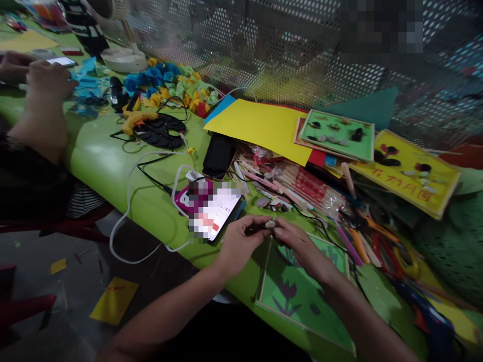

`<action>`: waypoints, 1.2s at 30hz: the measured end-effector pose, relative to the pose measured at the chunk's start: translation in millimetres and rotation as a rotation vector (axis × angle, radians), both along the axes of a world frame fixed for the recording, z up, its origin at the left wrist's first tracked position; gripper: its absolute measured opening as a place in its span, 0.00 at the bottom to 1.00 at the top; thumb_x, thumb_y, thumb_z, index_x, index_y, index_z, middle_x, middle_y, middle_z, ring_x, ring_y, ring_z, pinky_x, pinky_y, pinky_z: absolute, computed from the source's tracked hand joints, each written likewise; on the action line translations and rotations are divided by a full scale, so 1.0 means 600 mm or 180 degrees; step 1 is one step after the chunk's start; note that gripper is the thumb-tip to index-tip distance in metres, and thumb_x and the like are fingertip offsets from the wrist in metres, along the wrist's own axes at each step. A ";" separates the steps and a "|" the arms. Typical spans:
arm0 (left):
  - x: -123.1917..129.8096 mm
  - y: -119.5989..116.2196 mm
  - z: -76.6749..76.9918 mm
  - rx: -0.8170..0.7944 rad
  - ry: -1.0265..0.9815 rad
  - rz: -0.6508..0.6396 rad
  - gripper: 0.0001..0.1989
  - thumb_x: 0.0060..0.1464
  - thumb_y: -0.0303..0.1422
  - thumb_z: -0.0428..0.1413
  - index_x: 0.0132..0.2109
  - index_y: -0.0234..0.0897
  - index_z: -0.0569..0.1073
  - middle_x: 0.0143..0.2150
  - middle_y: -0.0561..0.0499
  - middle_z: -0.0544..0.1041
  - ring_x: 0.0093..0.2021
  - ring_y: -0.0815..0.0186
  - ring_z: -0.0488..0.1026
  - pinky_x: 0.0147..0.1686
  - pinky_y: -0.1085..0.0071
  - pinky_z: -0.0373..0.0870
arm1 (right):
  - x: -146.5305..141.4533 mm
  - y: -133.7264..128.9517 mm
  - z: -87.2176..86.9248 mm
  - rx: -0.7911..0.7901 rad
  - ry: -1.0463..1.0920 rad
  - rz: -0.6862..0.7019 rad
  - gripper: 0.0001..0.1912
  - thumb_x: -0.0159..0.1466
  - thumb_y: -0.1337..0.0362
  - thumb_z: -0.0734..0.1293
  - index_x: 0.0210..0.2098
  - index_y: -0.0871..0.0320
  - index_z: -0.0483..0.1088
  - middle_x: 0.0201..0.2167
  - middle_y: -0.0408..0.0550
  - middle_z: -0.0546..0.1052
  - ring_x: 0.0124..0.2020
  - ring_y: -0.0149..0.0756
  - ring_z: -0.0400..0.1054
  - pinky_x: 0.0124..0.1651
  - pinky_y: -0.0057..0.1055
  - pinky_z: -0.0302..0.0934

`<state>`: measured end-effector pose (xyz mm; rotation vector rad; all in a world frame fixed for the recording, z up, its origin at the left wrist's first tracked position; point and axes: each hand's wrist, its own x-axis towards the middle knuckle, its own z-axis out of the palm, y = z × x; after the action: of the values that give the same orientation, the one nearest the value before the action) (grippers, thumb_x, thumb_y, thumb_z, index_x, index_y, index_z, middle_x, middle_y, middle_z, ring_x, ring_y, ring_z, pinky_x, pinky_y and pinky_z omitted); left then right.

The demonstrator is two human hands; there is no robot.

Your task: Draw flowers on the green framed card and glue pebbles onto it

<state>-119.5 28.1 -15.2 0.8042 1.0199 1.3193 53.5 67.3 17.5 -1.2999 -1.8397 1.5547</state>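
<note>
In the head view, low and centre, both forearms reach up from the bottom edge. The left hand [238,245] and right hand [302,246] meet fingertip to fingertip, pinching a small grey pebble [270,224] above the green framed board [302,294] on the surface [109,166]; the pebble is too small to tell which way it points.

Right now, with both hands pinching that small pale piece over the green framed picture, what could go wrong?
1. The small pale piece is held only by the tips of the left hand and right hand; it could slip and vanish among the craft sticks.
2. A black cable crosses near the right wrist and could snag.
3. The phone lies at the table edge, close to the left hand; a nudge might tip it off.
</note>
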 end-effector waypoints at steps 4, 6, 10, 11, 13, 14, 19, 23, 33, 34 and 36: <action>0.000 0.000 -0.001 0.0051 0.0175 -0.0037 0.12 0.53 0.28 0.65 0.46 0.37 0.84 0.44 0.47 0.86 0.46 0.61 0.82 0.51 0.66 0.75 | -0.003 0.001 0.005 -0.0067 -0.0036 0.0038 0.16 0.72 0.49 0.62 0.41 0.54 0.73 0.42 0.46 0.76 0.45 0.42 0.68 0.48 0.36 0.61; 0.001 -0.002 -0.001 0.0065 0.0253 -0.0022 0.13 0.54 0.27 0.64 0.47 0.37 0.84 0.45 0.48 0.86 0.46 0.61 0.81 0.52 0.66 0.75 | -0.006 0.001 0.005 0.0014 -0.0109 0.0079 0.16 0.72 0.49 0.61 0.40 0.55 0.72 0.43 0.47 0.77 0.46 0.43 0.68 0.49 0.37 0.61; 0.001 -0.003 -0.001 0.0014 0.0360 0.0017 0.13 0.53 0.26 0.64 0.47 0.37 0.84 0.46 0.48 0.86 0.47 0.60 0.81 0.52 0.66 0.75 | -0.008 0.001 0.003 0.0224 -0.0161 0.0139 0.16 0.72 0.52 0.59 0.38 0.55 0.69 0.40 0.47 0.75 0.45 0.43 0.68 0.49 0.38 0.60; 0.001 -0.003 -0.001 0.0017 0.0372 0.0021 0.13 0.53 0.25 0.63 0.46 0.37 0.84 0.46 0.48 0.86 0.47 0.60 0.81 0.52 0.66 0.75 | -0.008 0.001 0.002 0.0250 -0.0157 0.0156 0.15 0.72 0.52 0.59 0.38 0.55 0.69 0.39 0.47 0.75 0.45 0.43 0.68 0.48 0.38 0.59; 0.000 -0.003 -0.002 0.0036 0.0377 0.0014 0.13 0.53 0.25 0.64 0.46 0.38 0.84 0.45 0.48 0.86 0.47 0.60 0.81 0.52 0.66 0.75 | -0.008 0.000 0.001 0.0274 -0.0158 0.0188 0.15 0.72 0.53 0.58 0.39 0.55 0.69 0.40 0.47 0.75 0.44 0.43 0.68 0.48 0.37 0.59; 0.000 -0.003 -0.002 0.0039 0.0361 0.0007 0.13 0.53 0.26 0.64 0.46 0.38 0.84 0.45 0.48 0.86 0.46 0.60 0.82 0.51 0.66 0.75 | -0.007 0.000 0.001 0.0281 -0.0160 0.0194 0.15 0.73 0.53 0.58 0.39 0.55 0.69 0.40 0.47 0.75 0.43 0.42 0.68 0.47 0.37 0.59; 0.001 0.000 -0.004 0.0037 0.0111 -0.0036 0.13 0.52 0.29 0.66 0.46 0.36 0.84 0.44 0.48 0.86 0.45 0.61 0.82 0.50 0.67 0.76 | -0.003 0.000 0.000 0.0232 -0.0115 0.0223 0.14 0.73 0.52 0.58 0.39 0.54 0.68 0.38 0.46 0.74 0.44 0.43 0.67 0.51 0.39 0.59; 0.001 -0.001 -0.003 0.0051 0.0170 -0.0054 0.12 0.52 0.28 0.65 0.46 0.36 0.84 0.44 0.48 0.86 0.45 0.62 0.82 0.50 0.68 0.76 | 0.000 0.001 0.002 0.0142 -0.0170 0.0225 0.16 0.72 0.49 0.60 0.34 0.53 0.65 0.35 0.45 0.72 0.44 0.44 0.67 0.53 0.40 0.59; 0.000 -0.002 -0.002 0.0076 0.0328 -0.0022 0.12 0.53 0.27 0.64 0.46 0.38 0.85 0.46 0.49 0.86 0.48 0.61 0.82 0.54 0.67 0.74 | -0.009 -0.004 0.001 0.0521 -0.0521 0.0240 0.14 0.71 0.54 0.57 0.38 0.55 0.67 0.38 0.48 0.75 0.41 0.44 0.68 0.45 0.39 0.59; 0.000 -0.001 -0.002 0.0065 0.0282 -0.0038 0.12 0.53 0.27 0.64 0.46 0.38 0.85 0.46 0.49 0.86 0.48 0.61 0.82 0.54 0.67 0.74 | -0.008 -0.005 0.002 0.0520 -0.0523 0.0240 0.14 0.71 0.54 0.57 0.39 0.55 0.67 0.38 0.48 0.74 0.41 0.44 0.67 0.45 0.39 0.58; 0.000 0.000 -0.001 0.0053 0.0180 -0.0067 0.12 0.52 0.28 0.65 0.45 0.38 0.84 0.46 0.49 0.86 0.47 0.61 0.82 0.53 0.67 0.75 | -0.007 -0.005 0.005 0.0502 -0.0485 0.0273 0.15 0.72 0.53 0.57 0.39 0.55 0.68 0.37 0.47 0.74 0.40 0.43 0.67 0.43 0.38 0.58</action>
<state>-119.3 28.4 -16.1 0.8668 1.0436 1.2949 49.4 64.4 20.5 -1.3134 -2.0913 1.3525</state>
